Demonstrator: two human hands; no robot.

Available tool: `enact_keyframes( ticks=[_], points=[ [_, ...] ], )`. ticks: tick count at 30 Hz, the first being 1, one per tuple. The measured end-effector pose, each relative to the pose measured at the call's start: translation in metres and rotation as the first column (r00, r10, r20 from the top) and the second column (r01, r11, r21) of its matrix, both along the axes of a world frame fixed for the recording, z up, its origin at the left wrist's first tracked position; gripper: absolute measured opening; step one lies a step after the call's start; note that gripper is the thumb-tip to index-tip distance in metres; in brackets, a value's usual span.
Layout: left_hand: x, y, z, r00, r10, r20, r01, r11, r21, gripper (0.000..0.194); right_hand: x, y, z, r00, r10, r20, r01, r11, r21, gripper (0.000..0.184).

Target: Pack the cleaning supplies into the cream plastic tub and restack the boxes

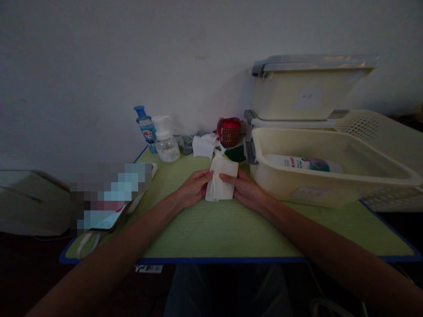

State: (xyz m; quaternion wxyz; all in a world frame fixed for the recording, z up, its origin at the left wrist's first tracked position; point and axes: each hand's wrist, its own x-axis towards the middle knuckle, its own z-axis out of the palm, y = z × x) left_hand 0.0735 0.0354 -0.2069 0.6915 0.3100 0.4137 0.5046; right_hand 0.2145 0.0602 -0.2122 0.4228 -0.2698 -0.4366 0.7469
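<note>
Between my two hands, above the green table, is a soft, folded white sheet (225, 178), roughly square, with a crumpled end sticking up at its top. Whether it is tissue or thin plastic I cannot tell. My left hand (197, 187) pinches its left edge, thumb in front and fingers curled behind. On the right edge, my right hand (246, 187) grips it the same way, thumb lying across the front. Just behind it are a crumpled white piece (203, 145), a red patterned container (229, 131) and a dark green sponge with a yellow side (236, 154).
A blue bottle (145, 127) and a clear pump bottle (167, 145) stand at the back left. To the right, an open cream bin (330, 187) holds a white bottle (300, 163); a lidded bin (297, 94) is behind. A phone (110, 220) leans at left on the green table (211, 235).
</note>
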Motion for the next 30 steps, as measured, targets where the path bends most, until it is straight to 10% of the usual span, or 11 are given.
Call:
enact_keyframes(
  ticks=[30],
  points=[
    [0.003, -0.0026, 0.0045, 0.999, 0.022, 0.025, -0.021, 1.0, -0.02, 0.021, -0.0045, 0.0021, -0.0077, 0.984, -0.136, 0.115, 0.126, 0.988, 0.084, 0.033]
  ],
)
